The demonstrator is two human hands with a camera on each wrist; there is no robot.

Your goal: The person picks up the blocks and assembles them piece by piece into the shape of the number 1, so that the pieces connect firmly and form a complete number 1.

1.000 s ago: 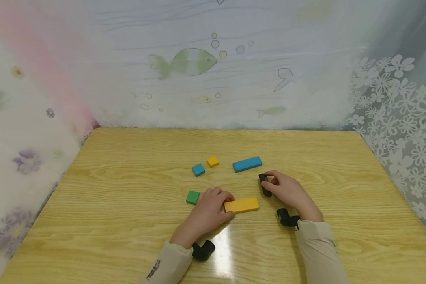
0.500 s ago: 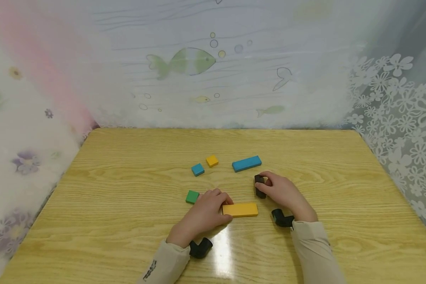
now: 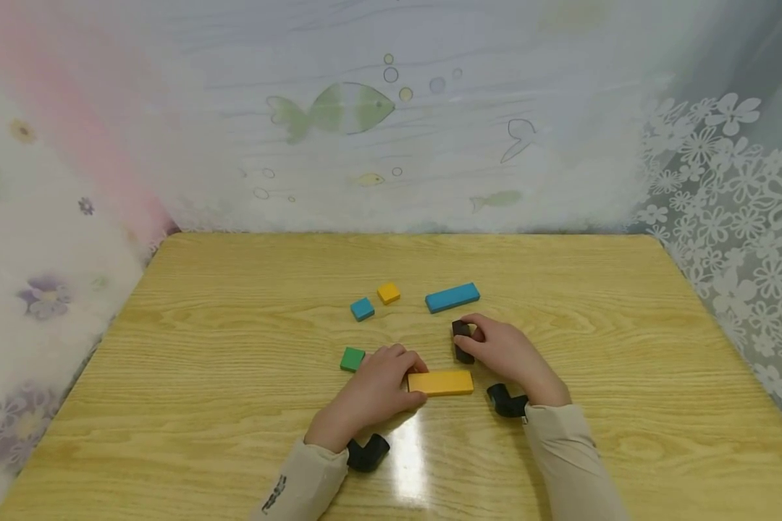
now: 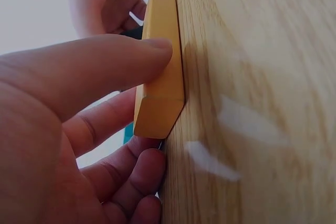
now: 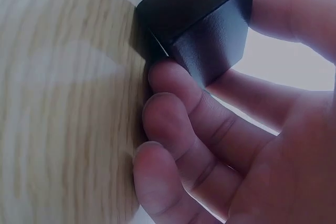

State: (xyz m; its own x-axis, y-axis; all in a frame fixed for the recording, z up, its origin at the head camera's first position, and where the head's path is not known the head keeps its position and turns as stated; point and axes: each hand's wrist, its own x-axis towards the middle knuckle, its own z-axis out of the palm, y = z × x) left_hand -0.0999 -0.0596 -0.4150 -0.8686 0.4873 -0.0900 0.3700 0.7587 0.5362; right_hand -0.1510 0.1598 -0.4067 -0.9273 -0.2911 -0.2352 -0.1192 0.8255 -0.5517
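Observation:
My left hand (image 3: 379,387) grips the left end of a long yellow block (image 3: 442,383) that lies on the table. In the left wrist view the thumb presses one side of this yellow block (image 4: 164,72), with fingers on the far side. Behind the yellow block, to its right, my right hand (image 3: 505,351) pinches a black block (image 3: 463,346) between thumb and fingers. The right wrist view shows the black block (image 5: 210,30) close to the tabletop; whether it touches cannot be told. A small green block (image 3: 352,359) lies just left of the left hand.
Farther back on the wooden table (image 3: 234,289) lie a small blue block (image 3: 362,310), a small yellow block (image 3: 388,293) and a long blue block (image 3: 452,297). Black wrist mounts (image 3: 368,454) stick out beside both sleeves. Patterned curtains (image 3: 430,145) hang behind the table and at its sides.
My right hand has moved left with the black block, closer to the long yellow block. The yellow block has turned slightly and shifted a little toward the front; the left hand keeps its hold.

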